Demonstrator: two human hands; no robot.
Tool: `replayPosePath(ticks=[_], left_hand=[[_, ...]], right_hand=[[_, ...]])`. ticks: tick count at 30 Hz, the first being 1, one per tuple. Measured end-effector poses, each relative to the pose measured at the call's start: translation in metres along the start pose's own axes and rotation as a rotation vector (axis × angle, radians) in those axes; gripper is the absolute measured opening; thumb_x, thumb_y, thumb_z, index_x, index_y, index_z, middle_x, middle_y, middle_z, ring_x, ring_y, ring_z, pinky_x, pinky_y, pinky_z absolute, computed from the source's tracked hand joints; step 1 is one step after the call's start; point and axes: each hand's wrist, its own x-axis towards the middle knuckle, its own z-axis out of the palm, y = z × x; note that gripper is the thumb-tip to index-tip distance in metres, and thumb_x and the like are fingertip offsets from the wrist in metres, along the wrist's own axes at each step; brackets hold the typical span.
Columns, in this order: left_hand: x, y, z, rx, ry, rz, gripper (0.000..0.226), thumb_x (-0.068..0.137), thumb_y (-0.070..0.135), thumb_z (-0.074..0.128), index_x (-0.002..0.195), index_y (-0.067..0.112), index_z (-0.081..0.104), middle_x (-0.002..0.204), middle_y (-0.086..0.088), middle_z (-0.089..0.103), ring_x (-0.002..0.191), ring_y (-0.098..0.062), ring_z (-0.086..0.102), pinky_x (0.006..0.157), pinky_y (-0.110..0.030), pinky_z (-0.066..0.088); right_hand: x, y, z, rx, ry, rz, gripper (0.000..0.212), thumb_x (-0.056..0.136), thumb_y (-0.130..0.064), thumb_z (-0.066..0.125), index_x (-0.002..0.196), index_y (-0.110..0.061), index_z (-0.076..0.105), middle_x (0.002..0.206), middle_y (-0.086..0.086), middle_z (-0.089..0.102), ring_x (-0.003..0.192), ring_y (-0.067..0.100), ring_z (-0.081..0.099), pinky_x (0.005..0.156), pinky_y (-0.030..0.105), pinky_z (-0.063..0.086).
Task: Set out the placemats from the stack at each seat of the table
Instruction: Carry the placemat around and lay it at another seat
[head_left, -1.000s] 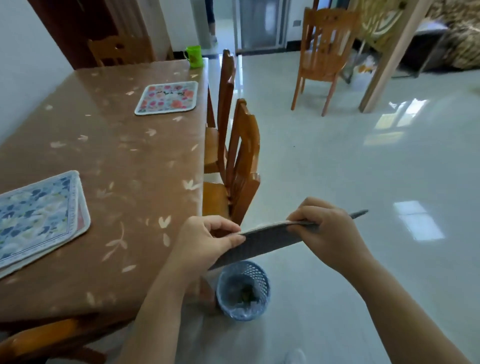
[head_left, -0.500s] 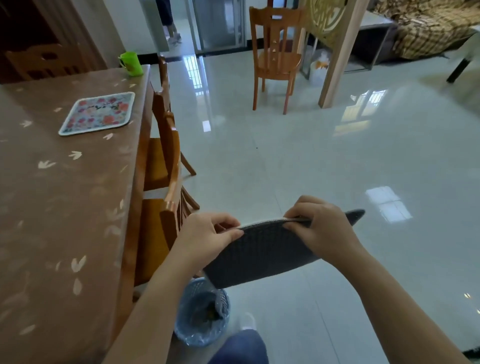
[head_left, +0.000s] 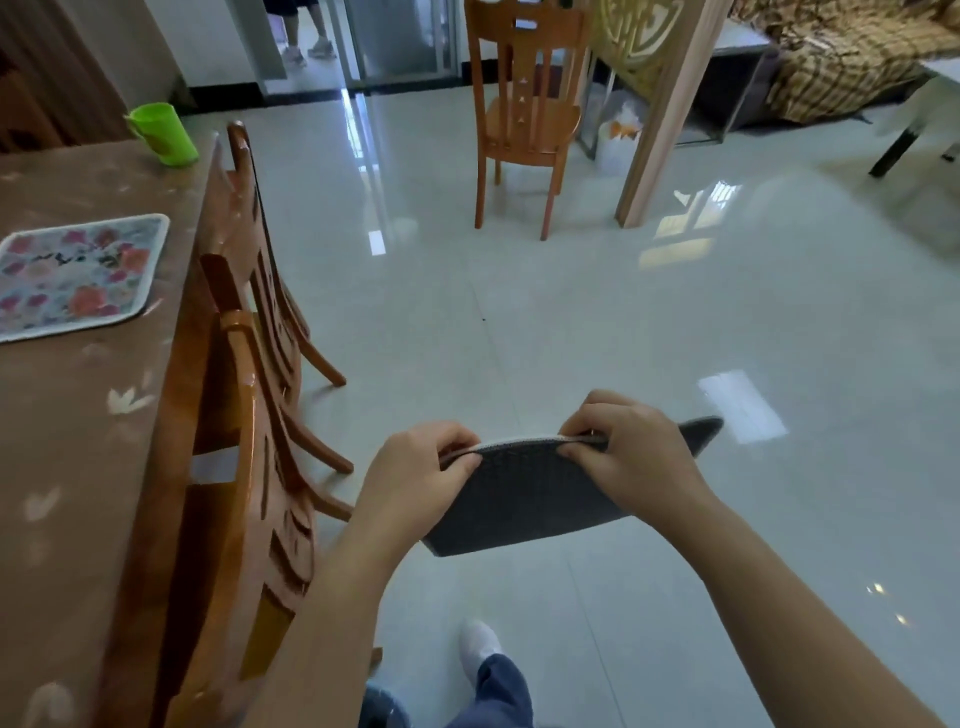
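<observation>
I hold a placemat (head_left: 524, 499) in the air over the floor, its grey underside facing me. My left hand (head_left: 415, 478) pinches its upper edge at the left, and my right hand (head_left: 628, 457) pinches the same edge at the right. The mat hangs to the right of the brown table (head_left: 62, 467). A floral placemat (head_left: 72, 275) lies flat on the table near its right edge, at the farther seat.
Two wooden chairs (head_left: 249, 415) stand pushed in along the table's right side. A green cup (head_left: 161, 132) sits at the far table corner. Another chair (head_left: 524, 114) and a wooden post (head_left: 660, 114) stand across the glossy floor. A person's legs (head_left: 304, 31) show in the doorway.
I have walked forward along the table's right side with the mat held in both hands. The blue mats on the near table and the waste basket have left the view.
</observation>
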Motion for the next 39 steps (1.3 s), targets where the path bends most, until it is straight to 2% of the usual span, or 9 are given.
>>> replayPosePath(ticks=[7,14,22,28,31,33,36,39], left_hand=[[0.102,-0.021,-0.028,-0.072,0.055,-0.073,0.007,0.082,0.018,0.063,0.083,0.024,0.066,0.079,0.016,0.062,0.078,0.003,0.054,0.065,-0.003,0.037],[0.199,-0.043,-0.047,-0.042,0.162,-0.17,0.006,0.082,0.019,0.064,0.082,0.024,0.065,0.079,0.013,0.062,0.077,0.0,0.055,0.062,-0.007,0.04],[0.364,-0.032,-0.064,-0.024,0.261,-0.28,0.002,0.085,0.025,0.061,0.085,0.025,0.064,0.084,0.01,0.064,0.078,-0.005,0.055,0.061,-0.011,0.036],[0.471,-0.037,-0.098,-0.006,0.373,-0.278,0.003,0.083,0.024,0.064,0.081,0.027,0.063,0.081,0.012,0.063,0.078,-0.008,0.057,0.066,-0.019,0.045],[0.506,-0.055,-0.115,-0.046,0.422,-0.325,0.007,0.083,0.025,0.063,0.079,0.031,0.062,0.077,0.018,0.059,0.074,-0.006,0.056,0.061,-0.031,0.055],[0.532,-0.073,-0.126,-0.063,0.451,-0.363,0.007,0.082,0.025,0.063,0.078,0.03,0.062,0.075,0.02,0.056,0.072,-0.005,0.055,0.057,-0.033,0.056],[0.574,-0.106,-0.145,-0.072,0.474,-0.389,0.008,0.083,0.025,0.064,0.078,0.031,0.061,0.076,0.021,0.056,0.073,-0.005,0.056,0.058,-0.024,0.053],[0.622,-0.144,-0.172,-0.052,0.502,-0.412,0.009,0.083,0.027,0.064,0.078,0.032,0.058,0.076,0.021,0.057,0.072,-0.003,0.055,0.058,-0.012,0.041]], right_hand=[[0.127,0.004,0.005,-0.001,-0.02,-0.052,0.009,0.072,-0.005,0.073,0.068,-0.013,0.068,0.07,-0.007,0.059,0.068,0.015,0.056,0.065,0.03,0.047],[0.249,0.018,0.024,0.052,-0.062,-0.129,0.007,0.072,-0.006,0.073,0.07,-0.011,0.069,0.072,-0.005,0.061,0.071,0.017,0.058,0.066,0.033,0.049],[0.42,0.057,0.013,0.055,-0.063,-0.224,0.007,0.073,-0.008,0.073,0.069,-0.012,0.069,0.072,-0.004,0.062,0.069,0.017,0.058,0.066,0.035,0.051],[0.541,0.06,0.003,0.093,-0.035,-0.305,0.005,0.073,-0.006,0.073,0.071,-0.01,0.069,0.071,-0.002,0.061,0.068,0.016,0.057,0.064,0.031,0.048],[0.587,0.051,0.015,0.086,-0.059,-0.351,0.005,0.073,-0.006,0.072,0.073,-0.01,0.069,0.072,-0.001,0.061,0.068,0.015,0.056,0.064,0.03,0.049],[0.622,0.044,0.029,0.086,-0.084,-0.371,0.004,0.074,-0.006,0.072,0.073,-0.009,0.069,0.073,0.0,0.062,0.068,0.016,0.057,0.065,0.032,0.05],[0.679,0.032,0.055,0.076,-0.095,-0.385,0.003,0.075,-0.007,0.072,0.073,-0.009,0.07,0.073,0.0,0.063,0.068,0.015,0.057,0.065,0.033,0.052],[0.741,0.014,0.082,0.058,-0.125,-0.4,0.003,0.077,-0.01,0.071,0.074,-0.011,0.07,0.074,-0.004,0.061,0.07,0.013,0.056,0.066,0.032,0.052]])
